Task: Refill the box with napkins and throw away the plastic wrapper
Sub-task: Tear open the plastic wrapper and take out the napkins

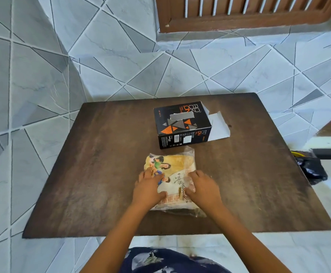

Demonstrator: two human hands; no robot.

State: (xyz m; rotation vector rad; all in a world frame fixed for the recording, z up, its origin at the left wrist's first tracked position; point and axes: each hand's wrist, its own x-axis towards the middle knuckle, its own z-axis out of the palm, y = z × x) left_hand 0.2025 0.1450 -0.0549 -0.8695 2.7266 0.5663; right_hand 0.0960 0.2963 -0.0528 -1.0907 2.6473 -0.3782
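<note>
A pack of napkins in a printed plastic wrapper (175, 166) lies flat near the middle of the brown table (93, 174). My left hand (148, 189) grips the pack's left side, thumb on top. My right hand (202, 189) grips its right side, fingers curled over the wrapper. Behind the pack stands a black and orange napkin box (181, 125), its right end flap (218, 126) open and lying on the table. The slot on top of the box shows grey inside.
A black plastic bag (311, 168) sits on the floor just off the table's right edge. A tiled wall rises behind the table, with a brown slatted window frame (239, 14) above. My patterned clothing (164, 261) shows at the near edge.
</note>
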